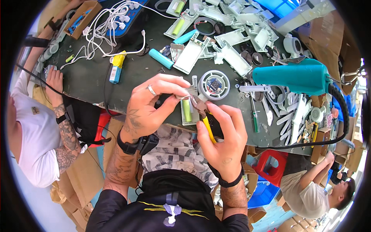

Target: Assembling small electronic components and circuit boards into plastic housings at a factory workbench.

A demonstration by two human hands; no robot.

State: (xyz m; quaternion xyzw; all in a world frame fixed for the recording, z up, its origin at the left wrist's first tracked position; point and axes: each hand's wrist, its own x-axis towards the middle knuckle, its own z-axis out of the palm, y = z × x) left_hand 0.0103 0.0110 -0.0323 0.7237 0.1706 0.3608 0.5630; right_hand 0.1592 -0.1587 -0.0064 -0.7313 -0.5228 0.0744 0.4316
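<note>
Both hands work close together: the left hand point(148, 104) pinches a white case point(189, 110) with a green battery; the right hand point(222, 133), at four o'clock, squeezes yellow-handled pliers point(203, 112), snipping. Next needs a steady, small cut.

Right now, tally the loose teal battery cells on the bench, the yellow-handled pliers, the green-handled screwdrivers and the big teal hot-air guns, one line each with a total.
Loose teal battery cells: 2 (one, another)
Yellow-handled pliers: 1, gripped in the right hand
Green-handled screwdrivers: 1
Teal hot-air guns: 1
Total: 5
</note>
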